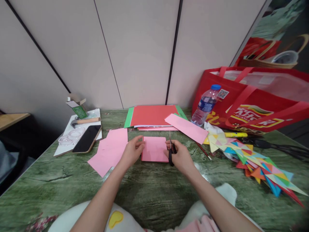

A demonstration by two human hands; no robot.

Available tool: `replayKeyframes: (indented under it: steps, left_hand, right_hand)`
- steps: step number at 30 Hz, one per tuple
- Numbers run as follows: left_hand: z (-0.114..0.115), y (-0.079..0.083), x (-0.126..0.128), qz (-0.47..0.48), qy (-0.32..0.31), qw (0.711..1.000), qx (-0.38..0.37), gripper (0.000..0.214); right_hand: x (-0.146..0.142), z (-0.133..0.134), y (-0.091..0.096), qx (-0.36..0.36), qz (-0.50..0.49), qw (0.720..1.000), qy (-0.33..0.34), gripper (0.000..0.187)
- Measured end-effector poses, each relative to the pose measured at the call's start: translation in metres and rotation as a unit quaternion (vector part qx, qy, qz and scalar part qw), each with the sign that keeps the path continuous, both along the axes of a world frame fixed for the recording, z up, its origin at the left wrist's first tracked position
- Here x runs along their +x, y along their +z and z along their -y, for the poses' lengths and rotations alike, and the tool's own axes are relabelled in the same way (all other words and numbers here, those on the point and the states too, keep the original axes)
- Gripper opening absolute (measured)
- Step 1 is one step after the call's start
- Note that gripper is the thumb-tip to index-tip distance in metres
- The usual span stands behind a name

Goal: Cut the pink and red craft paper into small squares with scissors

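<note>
A pink square of paper lies flat on the green table in front of me. My left hand pinches its left edge, fingers closed on the paper. My right hand sits at the sheet's right edge and grips black-handled scissors, blades pointing away from me. More pink sheets lie just left of my left hand.
A stack of red and green paper and a pink strip lie behind. A water bottle leans on a red bag. Folded coloured paper shapes spread right. A phone, a hammer and beads sit left.
</note>
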State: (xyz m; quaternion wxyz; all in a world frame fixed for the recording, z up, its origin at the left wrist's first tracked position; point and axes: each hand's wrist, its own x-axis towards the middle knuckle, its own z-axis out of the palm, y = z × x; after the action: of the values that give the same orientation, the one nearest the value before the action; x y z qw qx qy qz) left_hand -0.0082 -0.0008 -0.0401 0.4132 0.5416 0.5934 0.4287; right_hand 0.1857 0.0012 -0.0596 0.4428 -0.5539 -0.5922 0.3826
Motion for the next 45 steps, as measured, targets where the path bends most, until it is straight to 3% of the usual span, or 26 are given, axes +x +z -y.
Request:
replayKeyframes:
  steps: [32, 41, 45]
  left_hand:
    - [0.007, 0.010, 0.005, -0.025, -0.002, 1.000, 0.000, 0.051]
    - [0.008, 0.012, 0.004, -0.010, 0.007, 1.000, 0.003, 0.057]
    - [0.010, 0.014, 0.006, 0.011, 0.006, 1.000, -0.004, 0.057]
  right_hand:
    - [0.000, 0.008, 0.013, -0.004, 0.011, 1.000, -0.007, 0.035]
    - [-0.001, 0.008, 0.013, 0.004, -0.041, 0.999, -0.030, 0.029]
    - [-0.002, 0.009, 0.017, 0.005, -0.115, 0.992, -0.053, 0.026]
